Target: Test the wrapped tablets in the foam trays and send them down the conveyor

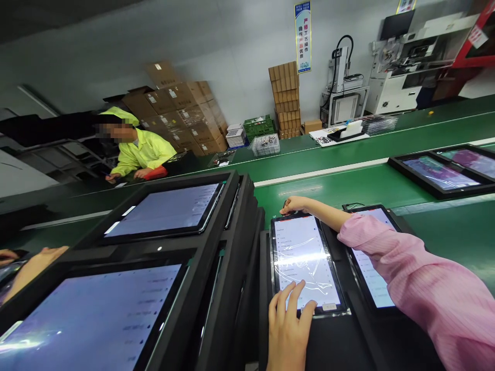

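Note:
A tablet-like screen panel [305,252] with a lit white menu and wrinkled clear film lies in a black foam tray [320,340]. My left hand [288,322] is open, its spread fingers resting on the lower left part of the panel. At the panel's top edge, my right hand [296,204] has its fingers closed in a pinch; a bit of something dark shows there, too small to name. Beneath my pink sleeve [402,263], a second lit panel [373,283] is partly hidden, with a short black cable [352,205] at its top.
Stacked black foam trays [232,242] holding lit panels rise on my left. Another person's arm [36,270] reaches in at the left edge. Across the green conveyor line [320,183] sits a co-worker in yellow [143,149]. Another tray [436,175] with panels lies at the right.

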Motion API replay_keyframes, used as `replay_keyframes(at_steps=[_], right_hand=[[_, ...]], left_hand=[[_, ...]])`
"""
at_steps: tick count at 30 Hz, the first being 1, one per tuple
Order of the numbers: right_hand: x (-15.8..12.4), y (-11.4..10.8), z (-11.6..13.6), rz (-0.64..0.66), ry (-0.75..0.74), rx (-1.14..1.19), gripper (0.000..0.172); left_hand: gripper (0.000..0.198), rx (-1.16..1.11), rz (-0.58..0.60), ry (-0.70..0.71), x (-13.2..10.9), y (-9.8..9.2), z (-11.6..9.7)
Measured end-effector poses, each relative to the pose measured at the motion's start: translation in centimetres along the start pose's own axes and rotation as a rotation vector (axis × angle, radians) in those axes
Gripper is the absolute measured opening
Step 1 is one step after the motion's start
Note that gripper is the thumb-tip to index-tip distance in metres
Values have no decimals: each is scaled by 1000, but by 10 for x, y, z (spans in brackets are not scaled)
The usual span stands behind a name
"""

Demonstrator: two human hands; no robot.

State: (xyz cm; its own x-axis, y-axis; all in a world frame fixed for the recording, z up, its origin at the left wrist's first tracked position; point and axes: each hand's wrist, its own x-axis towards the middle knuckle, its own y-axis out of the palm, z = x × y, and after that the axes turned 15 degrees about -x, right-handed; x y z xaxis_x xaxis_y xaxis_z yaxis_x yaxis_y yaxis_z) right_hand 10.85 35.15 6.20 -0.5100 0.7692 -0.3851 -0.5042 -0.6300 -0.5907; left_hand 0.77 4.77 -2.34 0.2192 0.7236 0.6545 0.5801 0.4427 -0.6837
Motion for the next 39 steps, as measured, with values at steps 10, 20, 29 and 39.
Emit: replay_keyframes(at_steps=[10, 20, 29, 39], right_hand=[[-12, 1, 9, 52, 23, -122, 41], [-51, 3, 13, -229, 106, -403, 37], [-237, 8, -107, -675, -296, -499, 47], [-318, 70, -175, -973, -497, -827, 36]], left_hand=[[51, 60, 68, -240, 8, -12, -14], [26, 123, 135, -294, 11, -28, -14], [32, 67, 200, 25, 7, -41, -7], [30, 140, 200, -29, 7, -31, -3]])
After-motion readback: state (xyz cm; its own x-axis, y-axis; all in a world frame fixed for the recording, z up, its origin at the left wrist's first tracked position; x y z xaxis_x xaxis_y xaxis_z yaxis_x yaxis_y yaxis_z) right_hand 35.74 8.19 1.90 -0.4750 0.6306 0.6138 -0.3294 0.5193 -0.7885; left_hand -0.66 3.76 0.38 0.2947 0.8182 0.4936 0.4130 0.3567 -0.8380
